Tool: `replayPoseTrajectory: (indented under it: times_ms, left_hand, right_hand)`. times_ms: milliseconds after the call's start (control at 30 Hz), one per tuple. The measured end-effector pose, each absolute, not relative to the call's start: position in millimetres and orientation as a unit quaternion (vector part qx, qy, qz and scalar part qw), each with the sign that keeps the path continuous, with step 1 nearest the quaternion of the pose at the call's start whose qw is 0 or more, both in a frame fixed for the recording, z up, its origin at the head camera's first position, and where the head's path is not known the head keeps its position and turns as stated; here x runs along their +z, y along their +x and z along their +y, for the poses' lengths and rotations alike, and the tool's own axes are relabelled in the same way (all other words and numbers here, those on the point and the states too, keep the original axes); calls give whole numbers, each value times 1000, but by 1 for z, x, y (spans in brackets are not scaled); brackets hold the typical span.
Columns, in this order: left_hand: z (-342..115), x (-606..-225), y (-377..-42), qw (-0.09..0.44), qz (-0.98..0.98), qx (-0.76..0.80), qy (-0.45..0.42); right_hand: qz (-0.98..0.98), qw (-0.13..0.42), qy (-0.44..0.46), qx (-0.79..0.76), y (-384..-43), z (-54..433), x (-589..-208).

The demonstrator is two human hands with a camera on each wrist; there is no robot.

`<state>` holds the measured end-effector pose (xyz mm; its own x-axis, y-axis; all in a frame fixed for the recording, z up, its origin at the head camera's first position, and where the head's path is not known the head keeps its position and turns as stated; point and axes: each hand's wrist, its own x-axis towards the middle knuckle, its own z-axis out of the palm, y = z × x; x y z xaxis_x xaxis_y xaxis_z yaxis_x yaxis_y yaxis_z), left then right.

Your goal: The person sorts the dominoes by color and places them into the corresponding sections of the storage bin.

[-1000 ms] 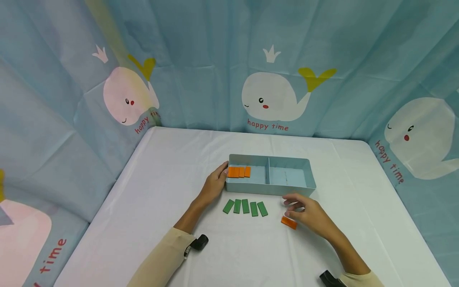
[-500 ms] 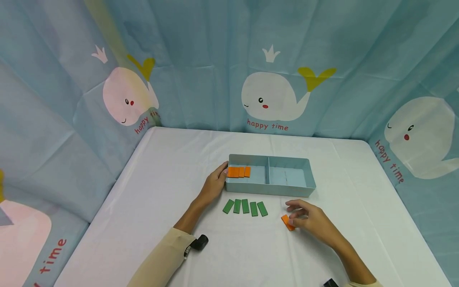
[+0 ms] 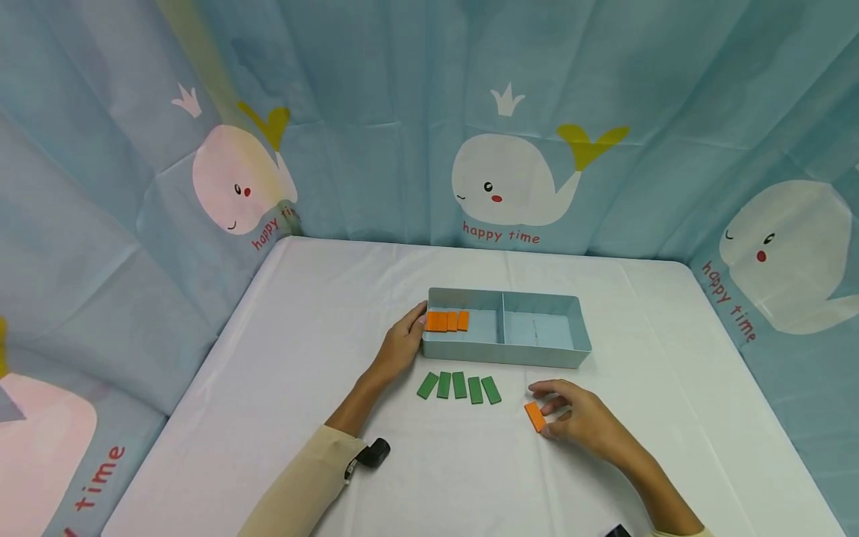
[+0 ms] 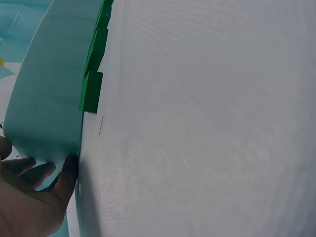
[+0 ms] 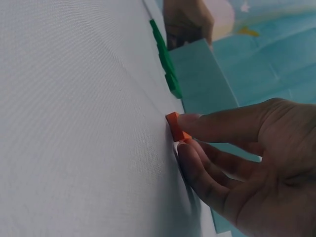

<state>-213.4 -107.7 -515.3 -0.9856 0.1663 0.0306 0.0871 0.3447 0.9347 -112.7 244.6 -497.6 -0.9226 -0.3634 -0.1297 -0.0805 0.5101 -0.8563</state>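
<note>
In the head view, my left hand point(image 3: 397, 349) rests at the left end of a pale blue two-compartment box point(image 3: 506, 354), its fingertips against the end wall in the left wrist view. Several orange tiles point(image 3: 452, 321) lie in a row in the left compartment. On the table right of centre, my right hand point(image 3: 582, 419) pinches a single orange tile point(image 3: 534, 416) between thumb and fingers, low over the white cloth; the right wrist view shows the thumb on this orange tile point(image 5: 174, 127). The box's right compartment holds no tiles.
Several green tiles point(image 3: 459, 385) lie in a row on the white tablecloth point(image 3: 443, 477) in front of the box. Blue curtains point(image 3: 376, 179) with whale prints stand behind and at both sides of the table. A black camera point(image 3: 373, 453) sits on my left wrist.
My right hand has drawn back slightly toward me and closed on the orange tile, which has turned from slanting sideways to pointing more front to back. My left hand and the box stay put.
</note>
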Motion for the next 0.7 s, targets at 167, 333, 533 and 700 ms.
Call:
replayPoseTrajectory:
  times_ms: [167,333,533,700]
  left_hand:
    - [-107,-515,-213,36,819,567,78]
    - [-107,-513,-212,36,820,566,76]
    - [-107,-514,-213,34,819,567,77]
    - [-108,-515,-213,37,819,567,78]
  right_hand:
    - [857,147,-146,-471,-114,244,-499]
    - [862,143,-158,-459,-114,243,-500]
    - [871,126,-173,-442,-115,243,-502]
    - [877,118,-176,-431,-114,241,-501]
